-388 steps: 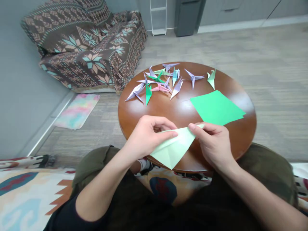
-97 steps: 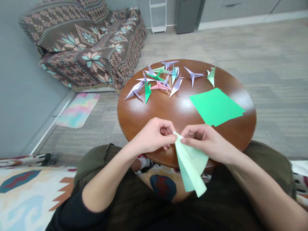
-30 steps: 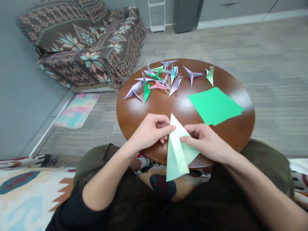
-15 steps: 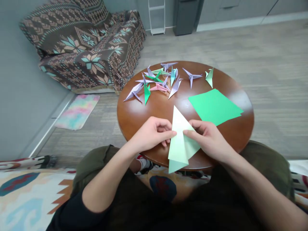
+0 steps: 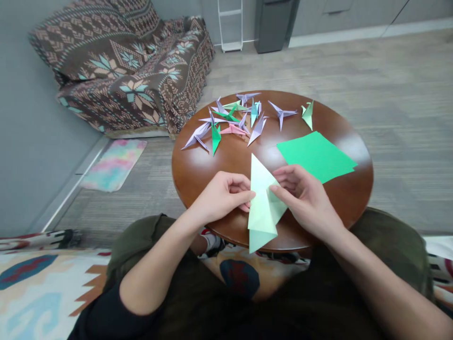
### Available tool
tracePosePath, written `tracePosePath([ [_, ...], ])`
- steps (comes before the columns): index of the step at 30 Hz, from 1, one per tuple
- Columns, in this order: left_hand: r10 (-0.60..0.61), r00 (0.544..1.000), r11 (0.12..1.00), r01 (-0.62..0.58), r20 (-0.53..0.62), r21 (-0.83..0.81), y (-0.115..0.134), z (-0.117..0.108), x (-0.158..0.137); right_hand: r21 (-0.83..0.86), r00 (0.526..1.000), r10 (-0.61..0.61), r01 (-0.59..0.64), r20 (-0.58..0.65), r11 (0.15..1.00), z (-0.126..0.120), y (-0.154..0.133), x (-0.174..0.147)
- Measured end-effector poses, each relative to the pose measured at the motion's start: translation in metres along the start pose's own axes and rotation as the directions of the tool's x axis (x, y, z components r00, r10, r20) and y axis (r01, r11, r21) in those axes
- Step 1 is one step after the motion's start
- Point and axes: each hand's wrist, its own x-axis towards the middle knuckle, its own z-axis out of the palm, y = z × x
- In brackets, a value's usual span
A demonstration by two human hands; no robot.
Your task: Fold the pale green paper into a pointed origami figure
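Mint paper [image 5: 261, 208] sits between left grip [image 5: 224, 196] and right grip [image 5: 307, 200], apparently pinched in both.

You have no legible text, label, brand, number or sign: none on the pale green paper [image 5: 261, 208] between your left hand [image 5: 223, 197] and right hand [image 5: 306, 198], none on the green sheets [image 5: 316, 153] beyond.

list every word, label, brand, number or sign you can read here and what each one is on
None: no readable text shows. The pale green paper, bright green sheets and folded paper birds bear no visible writing; the sofa cover shows only patterns.
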Motion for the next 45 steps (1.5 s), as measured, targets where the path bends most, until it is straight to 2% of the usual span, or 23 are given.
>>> tracePosePath([
  [2,0.035,0.996,0.999,-0.036,-0.078,-0.019,-0.001,-0.001,0.002,-0.130,0.977,-0.196,0.184,-0.084,0.974,0.001,-0.002,-0.002],
  [3,0.058,0.991,0.998,-0.061,-0.117,-0.029,-0.002,-0.002,0.002,-0.204,0.956,-0.293,0.281,-0.029,0.938,0.001,-0.004,-0.003],
  [5,0.104,0.979,0.992,-0.113,-0.175,-0.047,-0.003,-0.003,0.003,-0.293,0.901,-0.403,0.433,0.160,0.852,0.001,-0.006,-0.006],
  [6,0.123,0.973,0.989,-0.137,-0.195,-0.057,-0.003,-0.004,0.004,-0.325,0.881,-0.409,0.469,0.238,0.821,0.002,-0.006,-0.007],
  [8,0.148,0.967,0.983,-0.168,-0.207,-0.080,-0.003,-0.004,0.004,-0.392,0.864,-0.406,0.498,0.297,0.773,0.003,-0.003,-0.009],
  [11,0.166,0.977,0.977,-0.182,-0.136,-0.111,-0.004,-0.003,0.002,-0.396,0.855,-0.454,0.519,0.252,0.758,0.002,0.004,-0.008],
  [14,0.205,0.977,0.975,-0.209,-0.059,-0.072,-0.005,-0.003,0.001,-0.320,0.897,-0.431,0.438,0.096,0.840,-0.001,0.004,-0.006],
  [16,0.264,0.961,0.964,-0.265,-0.081,-0.004,-0.006,-0.005,0.001,-0.234,0.949,-0.315,0.303,-0.014,0.924,-0.003,0.000,-0.005],
  [18,0.331,0.937,0.943,-0.325,-0.110,0.069,-0.007,-0.007,0.002,-0.108,0.980,-0.180,0.171,-0.083,0.979,-0.003,-0.004,-0.004],
  [20,0.358,0.929,0.932,-0.351,-0.089,0.086,-0.008,-0.008,0.004,0.013,0.991,-0.059,0.061,-0.119,0.998,-0.003,-0.006,-0.004],
  [23,0.314,0.948,0.949,-0.314,-0.051,0.006,-0.009,-0.008,0.006,0.131,0.986,0.082,-0.063,-0.148,0.989,-0.004,-0.005,-0.001],
  [28,0.176,0.973,0.982,-0.185,-0.148,-0.049,-0.006,-0.011,0.004,0.194,0.972,0.167,-0.135,-0.163,0.972,-0.009,0.001,0.006],
  [33,0.049,0.974,0.999,-0.047,-0.219,0.016,-0.004,-0.018,0.003,0.228,0.963,0.212,-0.171,-0.167,0.958,-0.010,0.011,0.011],
  [36,0.025,0.986,1.000,-0.024,-0.167,0.012,-0.005,-0.021,0.004,0.260,0.959,0.258,-0.220,-0.120,0.940,-0.009,0.015,0.011],
  [40,-0.027,0.998,0.994,0.021,-0.059,-0.105,-0.010,-0.019,0.006,0.291,0.953,0.303,-0.281,-0.032,0.915,-0.008,0.017,0.011],
  [42,-0.048,0.998,0.978,0.037,-0.048,-0.206,-0.012,-0.016,0.007,0.278,0.951,0.310,-0.301,0.009,0.912,-0.007,0.018,0.011],
  [45,-0.076,0.993,0.949,0.045,-0.090,-0.313,-0.015,-0.011,0.009,0.244,0.959,0.283,-0.280,0.023,0.928,-0.006,0.020,0.012],
])
